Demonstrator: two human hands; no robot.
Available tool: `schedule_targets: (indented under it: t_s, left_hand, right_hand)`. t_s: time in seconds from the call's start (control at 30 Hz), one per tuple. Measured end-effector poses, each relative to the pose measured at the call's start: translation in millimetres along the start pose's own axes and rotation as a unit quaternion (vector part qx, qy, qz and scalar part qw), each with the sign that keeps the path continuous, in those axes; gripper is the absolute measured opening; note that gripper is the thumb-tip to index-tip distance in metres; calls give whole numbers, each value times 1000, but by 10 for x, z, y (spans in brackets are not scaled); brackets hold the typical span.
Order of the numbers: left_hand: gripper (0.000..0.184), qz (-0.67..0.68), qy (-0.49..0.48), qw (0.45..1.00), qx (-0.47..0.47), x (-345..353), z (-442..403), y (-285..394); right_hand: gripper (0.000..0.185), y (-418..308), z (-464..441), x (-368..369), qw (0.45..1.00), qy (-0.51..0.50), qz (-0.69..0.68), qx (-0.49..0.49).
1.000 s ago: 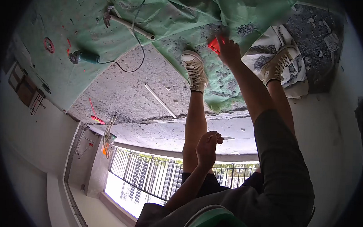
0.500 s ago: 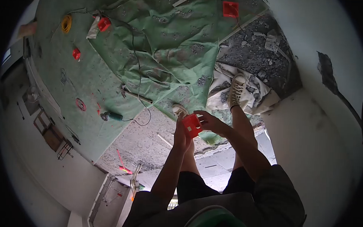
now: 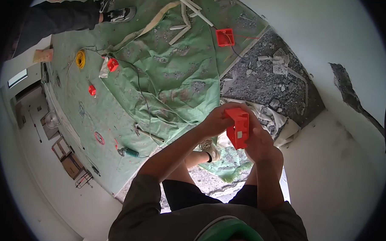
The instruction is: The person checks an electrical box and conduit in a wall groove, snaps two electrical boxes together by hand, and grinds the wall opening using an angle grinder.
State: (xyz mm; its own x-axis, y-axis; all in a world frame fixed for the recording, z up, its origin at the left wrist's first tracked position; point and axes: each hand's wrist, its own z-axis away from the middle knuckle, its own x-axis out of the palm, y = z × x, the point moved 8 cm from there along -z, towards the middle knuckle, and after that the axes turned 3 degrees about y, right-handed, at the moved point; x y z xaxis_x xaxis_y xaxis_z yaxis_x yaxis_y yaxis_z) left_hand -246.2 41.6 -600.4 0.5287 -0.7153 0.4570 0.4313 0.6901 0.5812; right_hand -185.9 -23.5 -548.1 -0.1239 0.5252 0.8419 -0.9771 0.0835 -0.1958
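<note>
Between both my hands is a red plastic electrical box, held up in front of me with a small pale label on one face. My left hand grips its upper left side. From the right, my right hand is wrapped round the other side, its fingertips partly hidden. The box's hollow side cannot be made out fully. Below my hands are crumpled white sacking and my shoe.
Green sheeting covers much of the floor. On it lie red boxes, a yellow coil, a hammer, a corded grinder and pale strips. Rubble fills the corner. Another person's leg stands upper left.
Both hands have carried the red box to the right and closer to me, and it is turned differently. My view has shifted, bringing another person's leg into sight.
</note>
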Motion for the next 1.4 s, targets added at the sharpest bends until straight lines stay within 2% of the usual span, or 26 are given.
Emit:
schedule_targets:
  t_s: [0.03,0.07,0.1,0.13,0.17,0.2,0.23,0.3,0.33,0.37,0.4,0.43,0.47,0.5,0.57,0.6,0.67,0.8,0.87,0.93,1.0,1.07,1.2,1.27,1.3,1.4]
  left_hand:
    - [45,-85,-4,995,48,6,-65,98]
    - [46,-172,-6,980,98,29,-133,228]
    - [35,-221,-1,956,196,117,-157,441]
    - [35,-228,-5,952,205,94,-199,482]
    - [37,-195,-105,964,148,125,-243,425]
    - [39,-160,-201,963,87,120,-239,367]
    - [63,-54,-357,931,47,23,-242,364]
    - [61,20,-278,960,39,-699,-699,442]
    - [56,-10,-107,990,95,-1197,-1137,491]
    - [51,-33,67,986,152,-1731,-1530,512]
    - [43,-172,292,928,153,-2381,-1893,409]
    - [41,-329,396,832,208,-2790,-2210,422]
    - [38,-465,484,697,252,-2773,-2232,597]
    - [38,-458,478,701,265,-2758,-2424,610]
    - [49,-205,434,871,103,-2624,-2576,297]
    - [49,-201,429,875,97,-2637,-2660,206]
    - [45,-464,440,758,130,-2594,-2819,382]
    - [34,-444,431,775,129,-2417,-2687,267]
    - [24,-349,358,856,130,-2104,-2488,114]
    - [18,-81,231,959,144,-1963,-2517,-275]
    - [19,54,51,992,105,-1652,-2342,-536]
    - [28,126,-42,989,58,-1292,-1894,-692]
    - [39,212,-91,971,68,-812,-886,-423]
    - [45,162,-54,966,196,-896,-454,-26]
    - [45,164,-49,965,200,-960,-346,57]
    - [48,178,-60,939,289,-1137,-13,420]
  right_hand:
    - [77,-50,-62,-20,999,36,24,24]
    - [77,-83,-142,-72,999,25,32,15]
    - [79,-106,-191,-135,978,19,206,-17]
    - [81,-123,-209,-177,926,17,372,-52]
    - [86,-121,-225,-182,897,20,434,-78]
    - [86,-126,-224,-142,894,13,438,-91]
    - [87,-122,-202,-103,905,12,419,-80]
    - [89,-114,-86,-55,939,24,340,-52]
    - [89,-106,-46,-45,935,16,347,-66]
    - [90,-149,8,-49,956,19,270,-113]
    - [91,-189,87,-43,969,20,192,-157]
    - [94,-217,190,-13,962,42,185,-196]
    - [94,-201,272,5,958,39,193,-209]
    - [95,-244,366,-13,956,47,165,-239]
    - [93,-306,516,-51,949,58,129,-283]
    - [93,-282,569,-62,948,66,133,-283]
    - [91,-275,660,-68,943,67,112,-307]
    - [86,-191,777,-62,930,56,106,-346]
    - [88,-142,742,44,945,54,55,-317]
    - [86,-80,683,133,959,34,20,-281]
    - [84,-25,623,229,968,10,7,-250]
    - [77,-18,562,274,966,-19,8,-256]
    - [68,-35,412,203,965,-13,-53,-257]
    - [67,-1,337,208,967,-17,-31,-254]
    - [64,25,284,235,967,-25,-19,-254]
    - [59,116,115,308,970,-34,7,-239]
